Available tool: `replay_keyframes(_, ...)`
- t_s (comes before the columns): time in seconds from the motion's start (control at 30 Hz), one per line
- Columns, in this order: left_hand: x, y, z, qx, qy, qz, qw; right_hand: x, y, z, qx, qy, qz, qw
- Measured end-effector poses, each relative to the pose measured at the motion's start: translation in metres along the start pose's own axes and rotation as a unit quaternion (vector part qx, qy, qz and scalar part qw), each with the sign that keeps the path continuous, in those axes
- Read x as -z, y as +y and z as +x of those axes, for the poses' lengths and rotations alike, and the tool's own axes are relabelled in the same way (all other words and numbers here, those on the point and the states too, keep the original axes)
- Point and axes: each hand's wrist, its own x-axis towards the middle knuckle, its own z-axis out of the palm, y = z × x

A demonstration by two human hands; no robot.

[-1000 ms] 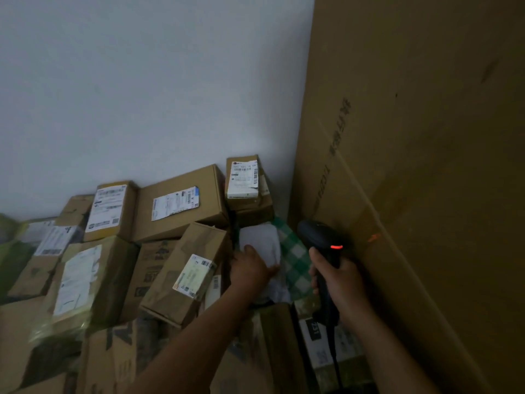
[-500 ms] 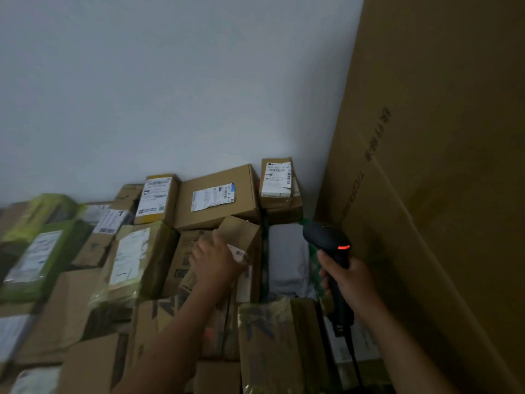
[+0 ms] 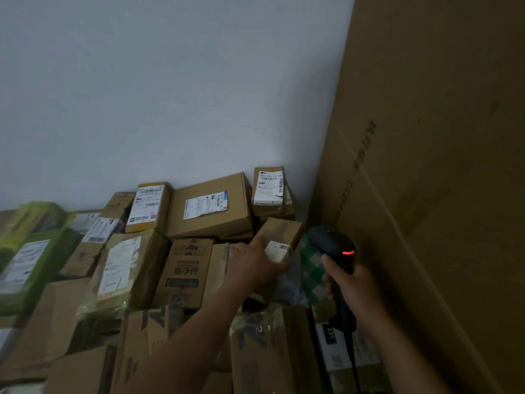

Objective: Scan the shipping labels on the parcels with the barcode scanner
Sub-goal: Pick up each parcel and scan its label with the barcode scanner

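- The left hand [image 3: 255,265] grips the small brown cardboard parcel [image 3: 281,230] by its near lower edge, tilting it up out of the pile. Its white shipping label [image 3: 277,248] sits right at the fingertips, and they seem to cover part of it.
- The right hand [image 3: 353,288] is wrapped round the handle of the black pistol-shaped barcode scanner [image 3: 331,241], just right of the held parcel. The scanner's orange-red light [image 3: 348,253] is lit.
- For a clean read, I judge the left fingers should shift off the label so the whole barcode is bare.
- Exactly where the scanner's nose aims I cannot tell. It should turn left onto the label and stay apart from it, not touching.
- Both hands should be steady, because the light is dim.
- The tall brown cardboard sheet [image 3: 426,194] stands close on the scanner hand's right, so adjustments are better made leftward.
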Motion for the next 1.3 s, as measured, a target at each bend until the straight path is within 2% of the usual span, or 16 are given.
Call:
replay_keyframes(0.23,-0.027,0.022,0.028,0.024,0.023,0.045,0.998,0.008,0.003,0.005,0.002,0.011,0.011,1.000)
replay_keyframes(0.4,-0.035,0.019,0.032,0.043,-0.043,0.067,0.996,0.010,0.004,0.005,0.009,0.004,0.005,1.000)
replay_keyframes(0.5,-0.025,0.014,0.022,-0.003,-0.025,0.100,0.995,0.010,0.001,0.002,0.013,-0.001,0.008,1.000)
replay_keyframes(0.57,-0.016,0.009,0.003,-0.062,0.004,0.080,0.995,0.010,-0.002,-0.002,0.015,-0.005,0.007,1.000)
replay_keyframes(0.63,-0.008,0.002,-0.021,-0.080,0.011,0.017,0.997,0.010,-0.005,-0.007,0.018,-0.006,0.003,1.000)
replay_keyframes(0.7,-0.002,-0.007,-0.048,-0.069,0.010,-0.044,0.997,0.009,-0.007,-0.014,0.023,-0.007,0.000,1.000)
replay_keyframes(0.8,-0.004,-0.018,-0.088,-0.057,0.022,-0.070,0.996,0.008,-0.010,-0.026,0.031,-0.013,-0.006,0.999)
replay_keyframes(0.97,-0.032,-0.011,-0.138,0.053,-0.006,-0.049,0.997,0.011,-0.014,-0.045,0.043,-0.030,-0.013,0.999)
replay_keyframes(1.07,-0.043,-0.003,-0.149,0.086,0.022,-0.050,0.995,0.020,-0.018,-0.059,0.060,-0.026,-0.019,0.998)
replay_keyframes(1.17,-0.045,0.009,-0.146,0.081,0.036,-0.060,0.994,0.031,-0.019,-0.069,0.067,-0.012,-0.027,0.997)
replay_keyframes(1.3,-0.051,0.037,-0.137,0.021,0.045,-0.092,0.994,0.042,-0.019,-0.078,0.076,0.009,-0.021,0.997)
